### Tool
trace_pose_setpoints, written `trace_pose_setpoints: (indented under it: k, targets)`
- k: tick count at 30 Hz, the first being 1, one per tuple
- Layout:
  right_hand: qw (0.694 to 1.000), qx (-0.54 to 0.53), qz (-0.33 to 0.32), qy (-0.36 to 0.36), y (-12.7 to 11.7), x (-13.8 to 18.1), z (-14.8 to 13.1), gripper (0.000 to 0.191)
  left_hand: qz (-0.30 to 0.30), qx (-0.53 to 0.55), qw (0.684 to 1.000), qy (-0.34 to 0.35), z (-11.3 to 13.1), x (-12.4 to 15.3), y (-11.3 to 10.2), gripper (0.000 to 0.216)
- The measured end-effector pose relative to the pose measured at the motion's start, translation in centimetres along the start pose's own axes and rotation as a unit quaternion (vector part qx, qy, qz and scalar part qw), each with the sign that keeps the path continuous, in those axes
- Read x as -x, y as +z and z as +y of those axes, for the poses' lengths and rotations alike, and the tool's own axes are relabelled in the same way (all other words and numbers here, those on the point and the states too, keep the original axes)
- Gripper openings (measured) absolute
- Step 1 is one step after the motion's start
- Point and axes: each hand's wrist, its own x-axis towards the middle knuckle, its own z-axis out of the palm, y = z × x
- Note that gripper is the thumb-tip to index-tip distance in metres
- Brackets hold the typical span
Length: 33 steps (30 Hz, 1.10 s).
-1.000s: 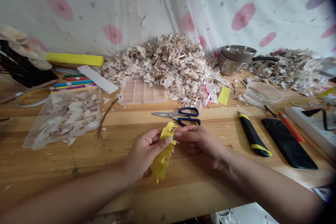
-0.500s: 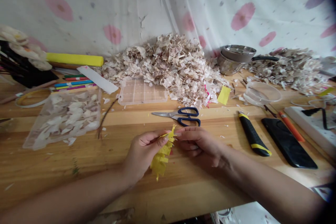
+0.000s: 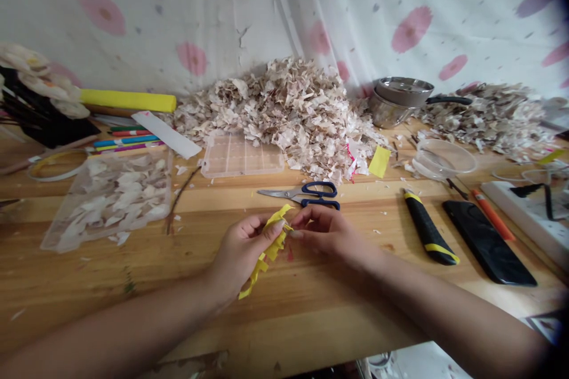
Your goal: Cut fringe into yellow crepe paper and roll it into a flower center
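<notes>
Between my left thumb and fingers is a fringed strip of yellow crepe paper (image 3: 278,244), its cut edge facing right and its lower end hanging below the hand. My left hand (image 3: 237,254) is closed on it. My right hand (image 3: 331,234) meets the strip near its upper end, thumb and forefinger pinched at the fringe; the other fingers are curled. Just beyond my hands lie scissors (image 3: 293,193) with dark blue handles, blades pointing left. A small reddish mark or scrap (image 3: 290,253) shows on the table below the strip.
Behind stands a big heap of pale dried petals (image 3: 302,112). A clear compartment box (image 3: 242,155) and a petal-filled tray (image 3: 120,195) lie left. To the right are a black-and-yellow cutter (image 3: 429,228), a phone (image 3: 489,243), a power strip (image 3: 528,213) and metal bowls (image 3: 395,103).
The yellow strip has turned in my left hand, so its broad face shows less and its lower end swings left. My right fingers have shifted slightly down and left along the fringe.
</notes>
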Motion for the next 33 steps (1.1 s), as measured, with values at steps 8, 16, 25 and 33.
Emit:
trace_pose_setpoints:
  k: [8,16,25,33]
  targets:
    - [0.930,0.268,0.008,-0.251,-0.4,0.4,0.7,0.015,0.001,-0.001,1.000,0.000,0.0,-0.2,0.0,0.035]
    - [0.946,0.219,0.003,-0.238,-0.2,0.2,0.7,0.016,-0.003,0.005,1.000,0.001,0.0,0.0,0.1,0.036]
    - [0.994,-0.085,-0.041,-0.046,0.3,0.3,0.2,0.025,-0.068,0.029,0.997,0.013,-0.1,0.0,0.0,0.032]
    - [0.955,-0.251,-0.074,0.140,-0.9,-0.1,-0.4,0.016,-0.119,-0.010,0.992,0.038,-0.1,0.4,0.1,0.033]
